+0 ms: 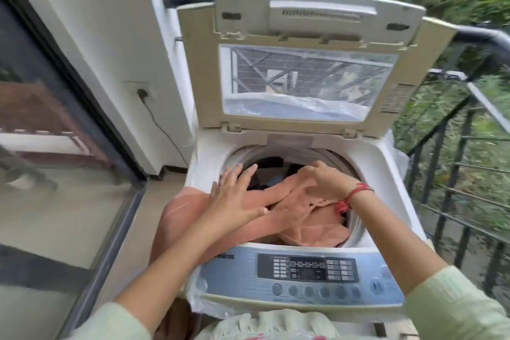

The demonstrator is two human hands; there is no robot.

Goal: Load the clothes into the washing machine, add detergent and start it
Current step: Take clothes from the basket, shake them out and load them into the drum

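Hands meet above the open washing machine (386,165), whose lid (209,77) stands upright beyond them. The left hand (234,197) lies flat on the peach cloth (314,232), its fingers straight and spread apart, the palm pressing down on the fabric. The right hand (323,182) is just beside it, fingers curled and pinching a fold of the same cloth. The two hands are near each other but do not touch.

The peach cloth is partly inside the drum (317,150), under and in front of both hands. One part of it hangs over the edge of the machine below the left wrist and falls down outside. Beyond the fingertips of both hands, deeper in the drum, some dark clothes (271,164) are visible; I cannot tell what pieces they are.

A red thread (360,190) is tied around the right wrist. Both arms wear pale green sleeves (455,303). The control panel (237,270) is between the hands and the person's body. A black plug (142,93) sits in the wall far to the side of the left hand, and a dark railing (483,36) runs past the right hand.
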